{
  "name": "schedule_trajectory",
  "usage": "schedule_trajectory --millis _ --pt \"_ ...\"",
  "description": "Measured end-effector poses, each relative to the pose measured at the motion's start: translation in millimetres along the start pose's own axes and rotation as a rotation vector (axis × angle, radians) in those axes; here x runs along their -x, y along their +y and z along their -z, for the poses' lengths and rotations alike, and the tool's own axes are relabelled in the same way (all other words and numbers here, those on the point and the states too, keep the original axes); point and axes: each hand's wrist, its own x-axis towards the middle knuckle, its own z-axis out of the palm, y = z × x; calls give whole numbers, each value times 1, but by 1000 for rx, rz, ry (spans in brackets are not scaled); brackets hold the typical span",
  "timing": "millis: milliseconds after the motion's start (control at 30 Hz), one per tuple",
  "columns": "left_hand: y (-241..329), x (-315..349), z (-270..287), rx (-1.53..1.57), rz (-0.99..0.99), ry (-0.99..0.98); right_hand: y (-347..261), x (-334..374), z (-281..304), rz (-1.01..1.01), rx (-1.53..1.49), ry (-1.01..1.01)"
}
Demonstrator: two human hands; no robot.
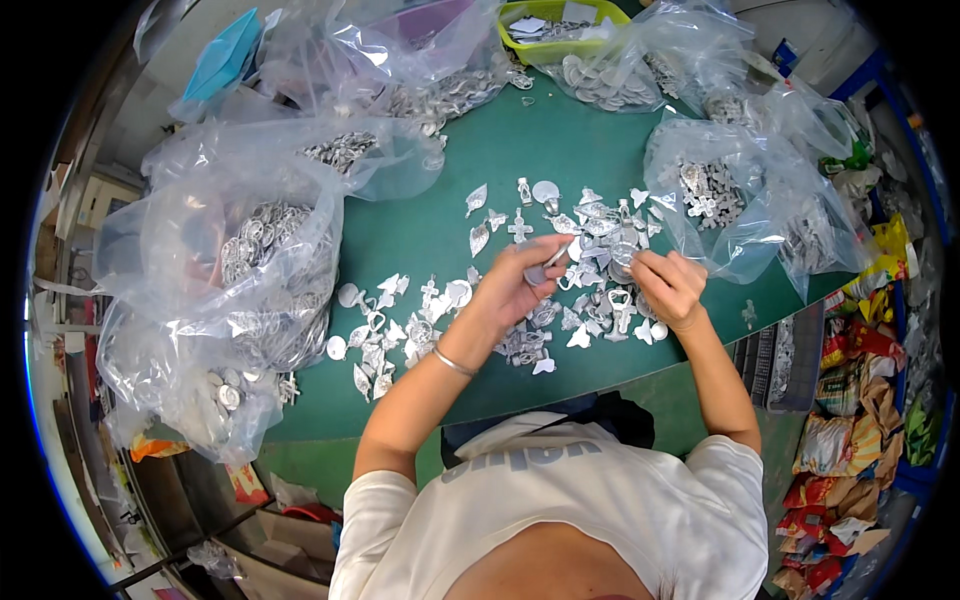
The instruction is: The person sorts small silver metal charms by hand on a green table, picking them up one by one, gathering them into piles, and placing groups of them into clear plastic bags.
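Note:
My left hand (527,275) is curled palm up around a few flat silver metal pieces (545,268), whose exact shape I cannot make out. With thumb and fingertips, my right hand (671,287) pinches a round silver medallion (623,254) at its edge, over a loose pile of charms (598,222). Crosses, leaf shapes, discs and butterfly-like pieces make up that pile. Another scatter of silver charms (378,338) lies left of my left forearm. Beyond my left hand are a single cross charm (519,226) and a leaf charm (477,200), apart on the table.
Clear plastic bags of silver pieces stand along the left (275,270), the back (440,95) and the right (712,190) of the green table (440,235). A yellow-green basket (560,48) sits at the far edge. Bags and packets (840,440) crowd the right side.

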Motion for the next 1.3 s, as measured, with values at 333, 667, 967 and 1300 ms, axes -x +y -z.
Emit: schedule_trajectory --millis 333,667,967,1300 --pt "-31 36 5 300 -53 88 -24 9 -19 22 -158 -264" --pt "-49 39 -2 383 -236 90 -66 -9 -32 -1830 -1567 222" --pt "-85 26 -29 -236 -655 204 -113 -17 -68 -1687 -1526 643" --pt "-62 24 -48 -1318 -1089 468 -110 -52 -37 -1634 -1667 439"
